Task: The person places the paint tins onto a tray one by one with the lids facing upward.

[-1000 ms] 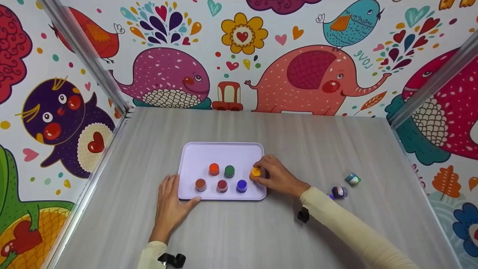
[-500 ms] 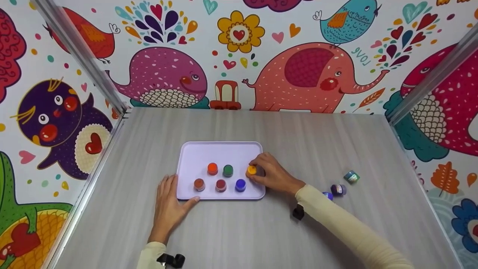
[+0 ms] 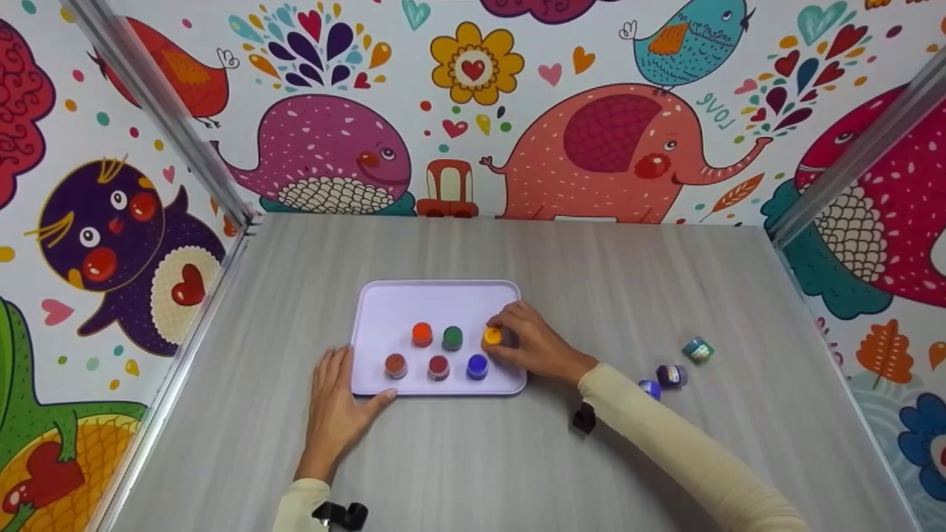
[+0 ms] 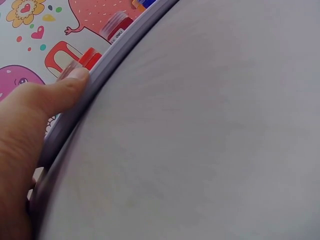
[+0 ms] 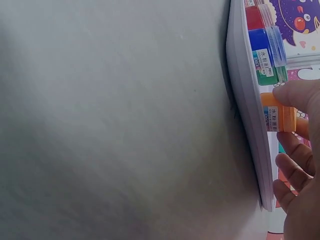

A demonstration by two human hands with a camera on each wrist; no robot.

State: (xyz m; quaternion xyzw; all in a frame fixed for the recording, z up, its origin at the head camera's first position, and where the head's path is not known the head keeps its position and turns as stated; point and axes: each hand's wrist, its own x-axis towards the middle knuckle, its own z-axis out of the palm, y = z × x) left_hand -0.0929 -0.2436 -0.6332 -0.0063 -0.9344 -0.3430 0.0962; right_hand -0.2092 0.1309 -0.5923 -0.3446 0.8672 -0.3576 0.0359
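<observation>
A pale lilac tray [image 3: 414, 303] lies on the grey table and carries several small paint jars: orange [image 3: 422, 334], green [image 3: 452, 338], brown [image 3: 396, 365], dark red [image 3: 439, 366] and blue [image 3: 477, 366]. My right hand [image 3: 528, 345] pinches a yellow jar [image 3: 492, 336] at the tray's right side, beside the green one. The right wrist view shows the fingers around that yellow jar [image 5: 280, 117] above the tray rim [image 5: 247, 100]. My left hand [image 3: 341, 403] lies flat on the table, its thumb against the tray's front left corner [image 4: 95, 75].
Three more jars lie on the table to the right: a teal one [image 3: 698, 349], a dark purple one [image 3: 671, 376] and a blue one [image 3: 650, 389] partly behind my sleeve. Patterned walls with metal posts close in the table on three sides.
My right hand has slid the yellow jar a little to the left, further onto the tray toward the green jar. The left hand has stayed put.
</observation>
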